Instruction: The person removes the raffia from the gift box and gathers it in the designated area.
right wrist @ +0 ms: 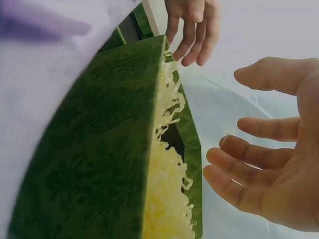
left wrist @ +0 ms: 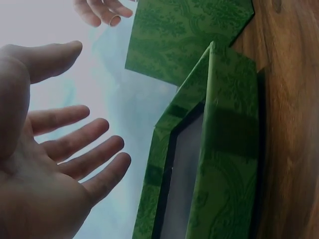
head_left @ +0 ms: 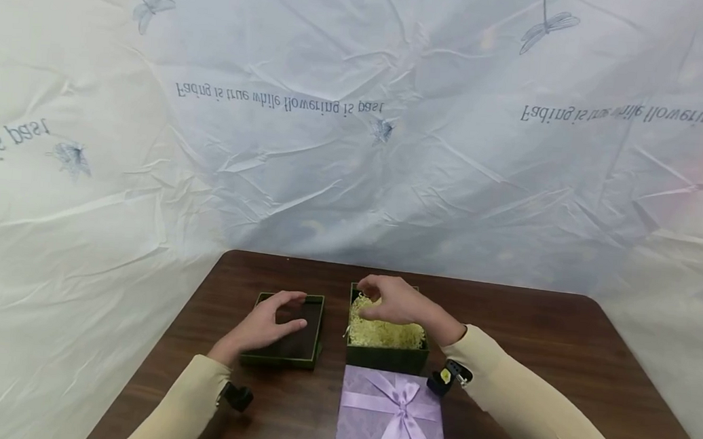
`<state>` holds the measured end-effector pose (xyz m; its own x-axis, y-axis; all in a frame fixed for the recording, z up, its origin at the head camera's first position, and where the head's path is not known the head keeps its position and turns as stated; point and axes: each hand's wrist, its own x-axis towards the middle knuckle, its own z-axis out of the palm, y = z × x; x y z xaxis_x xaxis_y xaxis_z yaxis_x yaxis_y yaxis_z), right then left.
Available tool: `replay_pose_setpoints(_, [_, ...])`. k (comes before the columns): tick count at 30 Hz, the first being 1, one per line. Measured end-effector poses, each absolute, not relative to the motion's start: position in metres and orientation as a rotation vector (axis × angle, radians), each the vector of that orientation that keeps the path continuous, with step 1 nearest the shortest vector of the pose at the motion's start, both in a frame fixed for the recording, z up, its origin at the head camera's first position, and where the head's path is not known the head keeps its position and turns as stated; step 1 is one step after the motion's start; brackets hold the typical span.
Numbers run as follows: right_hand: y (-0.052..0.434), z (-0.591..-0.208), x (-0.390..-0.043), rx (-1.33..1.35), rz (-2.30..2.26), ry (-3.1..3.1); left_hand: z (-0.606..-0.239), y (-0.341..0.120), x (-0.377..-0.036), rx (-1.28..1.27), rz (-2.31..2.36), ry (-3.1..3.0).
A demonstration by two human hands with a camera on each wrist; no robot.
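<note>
A green patterned box (head_left: 386, 359) stands on the table, filled with pale yellow shredded paper (head_left: 389, 332). Over it my right hand (head_left: 403, 301) hovers with nothing in its grasp, fingers spread and loosely bent in the right wrist view. To the left lies a shallow green box lid (head_left: 311, 363), its dark inside facing up. My left hand (head_left: 264, 323) is held above this lid, thumb and fingers apart, holding nothing. The left wrist view shows the lid's wall (left wrist: 232, 124) just beyond the fingertips.
Right in front of the filled box is a lilac gift box (head_left: 358, 427) with a ribbon bow (head_left: 402, 410). Everything stands on a dark brown wooden table (head_left: 497, 406). Pale printed sheeting (head_left: 331, 164) hangs behind the table and along its sides.
</note>
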<state>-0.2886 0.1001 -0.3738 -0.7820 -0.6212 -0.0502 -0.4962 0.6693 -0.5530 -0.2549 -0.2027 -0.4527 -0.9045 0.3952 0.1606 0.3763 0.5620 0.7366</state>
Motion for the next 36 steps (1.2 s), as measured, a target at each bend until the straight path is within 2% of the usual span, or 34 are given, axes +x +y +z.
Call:
replay_pose_setpoints(9, [0.111, -0.381, -0.284, -0.933, -0.741, 2.686, -0.455, -0.192, -0.254, 0.798, 1.284, 2.718])
replay_pose_setpoints(36, [0.123, -0.397, -0.288, -0.996, -0.649, 2.697, -0.457, -0.167, -0.261, 0.894, 1.355, 2.600])
